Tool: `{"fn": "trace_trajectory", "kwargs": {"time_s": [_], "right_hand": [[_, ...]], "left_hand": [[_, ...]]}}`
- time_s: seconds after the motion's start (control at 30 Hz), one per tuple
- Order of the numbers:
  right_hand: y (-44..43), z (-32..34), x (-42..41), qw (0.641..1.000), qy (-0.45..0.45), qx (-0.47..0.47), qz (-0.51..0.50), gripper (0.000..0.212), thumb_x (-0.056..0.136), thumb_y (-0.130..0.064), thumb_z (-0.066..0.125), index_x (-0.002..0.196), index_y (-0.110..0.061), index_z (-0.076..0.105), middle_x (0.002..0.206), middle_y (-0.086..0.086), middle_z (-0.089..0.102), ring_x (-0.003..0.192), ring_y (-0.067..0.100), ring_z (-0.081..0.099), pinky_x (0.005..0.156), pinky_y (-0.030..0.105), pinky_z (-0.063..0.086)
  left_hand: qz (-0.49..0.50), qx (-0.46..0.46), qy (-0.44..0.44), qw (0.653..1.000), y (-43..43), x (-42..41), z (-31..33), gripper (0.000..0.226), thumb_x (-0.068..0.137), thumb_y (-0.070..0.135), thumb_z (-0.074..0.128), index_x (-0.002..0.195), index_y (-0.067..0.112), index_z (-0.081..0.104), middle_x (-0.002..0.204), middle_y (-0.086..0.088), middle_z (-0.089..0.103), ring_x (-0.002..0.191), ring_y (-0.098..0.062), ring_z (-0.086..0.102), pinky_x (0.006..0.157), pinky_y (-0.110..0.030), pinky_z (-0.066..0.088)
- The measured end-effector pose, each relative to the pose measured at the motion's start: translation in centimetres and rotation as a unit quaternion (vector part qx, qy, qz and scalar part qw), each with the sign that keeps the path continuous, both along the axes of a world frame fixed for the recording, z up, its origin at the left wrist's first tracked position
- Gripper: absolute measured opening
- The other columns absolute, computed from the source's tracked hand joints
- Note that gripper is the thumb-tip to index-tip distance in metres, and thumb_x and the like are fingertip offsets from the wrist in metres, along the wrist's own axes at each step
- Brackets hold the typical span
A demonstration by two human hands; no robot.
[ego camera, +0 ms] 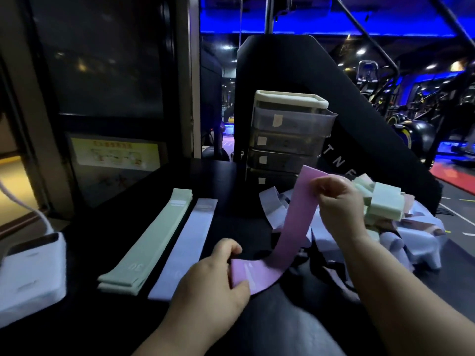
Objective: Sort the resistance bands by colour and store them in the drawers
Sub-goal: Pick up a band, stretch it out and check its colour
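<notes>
Left hand (210,281), right hand (336,204): fingers (232,249) pinch opposite ends of pink band (295,217) (curved between).

Pink band (290,227) matt cloth; drawers (288,140) translucent smoky plastic.

A pink band (293,227), pale green bands (149,242) and a lilac band (186,249) lie over the black table (231,181); the smoky-grey drawers (288,142) have a cream top.
</notes>
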State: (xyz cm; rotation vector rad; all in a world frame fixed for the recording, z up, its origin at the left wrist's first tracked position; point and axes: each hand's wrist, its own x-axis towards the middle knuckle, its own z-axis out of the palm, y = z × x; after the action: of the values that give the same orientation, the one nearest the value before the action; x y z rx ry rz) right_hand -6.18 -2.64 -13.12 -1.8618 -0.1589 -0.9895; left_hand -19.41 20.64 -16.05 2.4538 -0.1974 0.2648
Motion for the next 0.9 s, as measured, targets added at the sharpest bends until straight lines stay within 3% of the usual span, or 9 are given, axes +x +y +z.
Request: {"fn": "trace_trajectory", "kwargs": {"time_s": [0.13,0.27,0.43,0.53,0.63,0.77,0.9], "right_hand": [[3.4,0.5,1.2,1.000,0.007,-0.021,0.004,0.030,0.079,0.007,0.064,0.088,-0.020,0.075,0.093,0.002,0.065,0.080,-0.002,0.057,0.078,0.004,0.040],[5.6,0.8,3.8,0.997,0.059,-0.042,0.002,0.025,0.080,0.005,0.065,0.094,-0.012,0.076,0.094,-0.001,0.063,0.082,0.005,0.057,0.072,-0.002,0.036],[7.5,0.6,7.4,0.986,0.132,-0.098,-0.013,0.029,0.081,0.004,0.057,0.093,-0.017,0.076,0.101,0.005,0.068,0.092,0.018,0.062,0.078,0.022,0.043],[8.2,-0.2,8.8,0.972,0.178,-0.152,-0.023,0.025,0.083,-0.001,0.056,0.084,-0.021,0.071,0.093,0.004,0.066,0.084,0.019,0.058,0.068,0.021,0.034],[8.5,-1.1,9.6,0.955,0.214,-0.205,-0.024,0.024,0.084,-0.005,0.060,0.079,-0.028,0.065,0.087,-0.002,0.063,0.082,0.016,0.057,0.068,0.020,0.035],[8.6,-1.7,10.1,0.930,0.264,-0.254,-0.017,0.019,0.087,-0.011,0.059,0.090,-0.024,0.072,0.099,0.003,0.070,0.084,0.019,0.060,0.073,0.026,0.046],[8.8,-2.2,10.1,0.922,0.274,-0.274,-0.026,0.019,0.085,-0.015,0.061,0.088,-0.028,0.074,0.100,0.000,0.072,0.095,0.022,0.065,0.080,0.027,0.050]], "left_hand": [[-0.012,0.011,0.014,1.000,0.6,-0.4,0.4,0.018,0.084,0.035,0.055,0.096,0.036,0.042,0.074,0.008,0.052,0.064,-0.005,0.047,0.050,-0.017,0.033],[-0.027,-0.026,0.039,0.999,1.2,-0.6,0.5,0.014,0.085,0.039,0.056,0.080,0.029,0.048,0.067,0.010,0.055,0.059,-0.003,0.048,0.052,-0.014,0.036],[-0.044,-0.013,0.046,0.998,1.2,-0.5,0.5,0.021,0.093,0.045,0.050,0.081,0.028,0.047,0.079,0.010,0.055,0.075,-0.007,0.051,0.065,-0.020,0.040],[-0.057,-0.003,0.065,0.996,0.8,-0.5,0.5,0.016,0.094,0.042,0.049,0.086,0.028,0.046,0.089,0.008,0.058,0.091,-0.011,0.056,0.078,-0.026,0.044],[-0.068,0.002,0.085,0.994,0.7,-0.4,0.5,0.009,0.094,0.037,0.047,0.093,0.029,0.047,0.102,0.007,0.065,0.102,-0.014,0.057,0.088,-0.030,0.047],[-0.085,0.003,0.109,0.990,0.8,-0.1,0.5,0.011,0.093,0.040,0.048,0.095,0.029,0.045,0.100,0.008,0.066,0.103,-0.014,0.058,0.088,-0.030,0.046],[-0.084,0.023,0.109,0.990,1.0,0.0,0.9,0.018,0.094,0.042,0.049,0.100,0.029,0.038,0.088,0.006,0.050,0.102,-0.018,0.057,0.081,-0.030,0.041]]}}
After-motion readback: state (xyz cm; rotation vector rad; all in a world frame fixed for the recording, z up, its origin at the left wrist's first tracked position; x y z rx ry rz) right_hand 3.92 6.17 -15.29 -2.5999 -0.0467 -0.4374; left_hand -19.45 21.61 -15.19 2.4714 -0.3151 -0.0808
